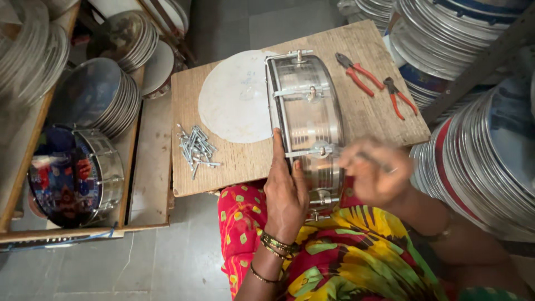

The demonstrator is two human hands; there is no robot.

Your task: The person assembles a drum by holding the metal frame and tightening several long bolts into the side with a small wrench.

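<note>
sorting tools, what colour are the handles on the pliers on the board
Red-orange handles on both pliers, clearest in the head view.

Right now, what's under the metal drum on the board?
A white round skin lies flat on the wooden board, running under the metal drum. Its right part is covered by the drum.

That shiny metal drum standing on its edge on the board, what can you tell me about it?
The shiny metal drum shell stands on its rim on the wooden board, its lower end over the person's lap. Its ribbed, polished side faces up, crossed by thin tension rods with small lugs. A pale round skin lies flat against its left. The left hand steadies it, fingers along the left rim; the blurred right hand works at a rod.
</note>
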